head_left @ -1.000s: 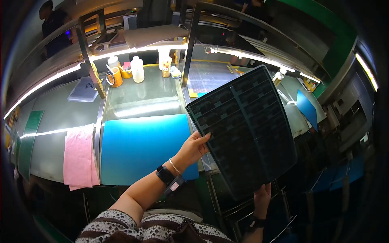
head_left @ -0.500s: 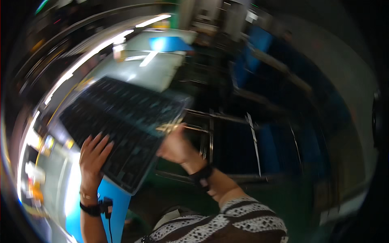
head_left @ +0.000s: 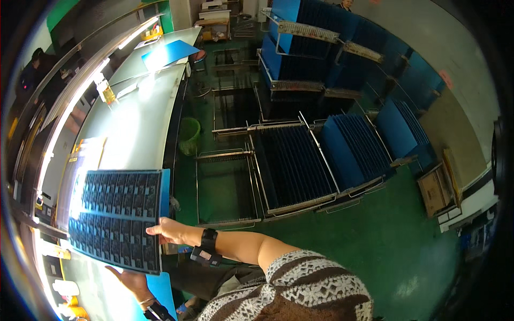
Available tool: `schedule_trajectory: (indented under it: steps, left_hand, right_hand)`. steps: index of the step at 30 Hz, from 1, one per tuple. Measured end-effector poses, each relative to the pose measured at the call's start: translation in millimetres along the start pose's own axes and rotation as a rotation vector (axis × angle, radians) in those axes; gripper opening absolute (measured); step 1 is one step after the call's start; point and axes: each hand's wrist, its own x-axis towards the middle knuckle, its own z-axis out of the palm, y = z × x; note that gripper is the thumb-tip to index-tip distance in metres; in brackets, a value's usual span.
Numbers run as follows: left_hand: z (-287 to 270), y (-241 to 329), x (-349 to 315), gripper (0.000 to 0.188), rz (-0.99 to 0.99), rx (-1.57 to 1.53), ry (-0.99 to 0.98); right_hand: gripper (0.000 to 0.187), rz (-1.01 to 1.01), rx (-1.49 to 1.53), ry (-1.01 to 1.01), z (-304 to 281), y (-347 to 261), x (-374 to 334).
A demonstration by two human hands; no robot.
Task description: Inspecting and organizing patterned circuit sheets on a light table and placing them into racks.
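Observation:
A circuit-board panel [head_left: 115, 220], blue with rows of dark rectangular patterns, is held up over the lit bench at the left. My right hand [head_left: 174, 231] pinches its right edge between thumb and fingers. At the bottom edge my left hand [head_left: 133, 283] grips the panel from below, with part of its fingers hidden behind. A strip of plain blue shows beyond the panel's right side. Another blue sheet [head_left: 167, 297] lies at the bench edge below my left hand.
The long bench [head_left: 144, 120] runs away under a bright tube lamp [head_left: 80, 99]; a bottle [head_left: 105, 91] and a blue sheet [head_left: 170, 53] are on it. To the right, metal racks [head_left: 292, 171] hold many upright blue panels [head_left: 353, 152]. A green basket [head_left: 189, 136] stands on the floor.
The view has turned rightward and sharpened. The panel is now lower and squarer to me; my left hand has moved from its face to the bottom edge, while my right still holds the right edge.

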Motion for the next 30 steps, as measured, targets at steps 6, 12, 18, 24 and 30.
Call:
schedule_trajectory:
  steps: [6,12,18,24,30]
  left_hand:
    - [-105.5,0.7,3.8,0.053,-0.059,0.141,-0.013]
    - [-41.9,-16.7,5.5,0.063,-0.056,-0.228,0.471]
    - [-1.0,-17.3,-0.2,0.074,0.017,-0.205,0.528]
    - [-2.3,-15.7,-1.4,0.072,0.051,-0.232,0.505]
    - [-30.4,-6.4,-3.2,0.066,0.038,-0.249,0.354]
  right_hand:
    - [0.032,-0.581,-1.631,0.014,6.8,15.2,-26.9]
    - [0.057,-0.672,-1.848,-0.214,31.8,44.9,-30.5]
    - [0.061,-0.567,-1.904,-0.289,35.2,56.0,-18.0]
    - [0.07,-0.581,-1.916,-0.368,31.3,47.4,-21.5]
    - [0.055,-0.601,-2.019,-0.57,29.7,31.6,-10.8]
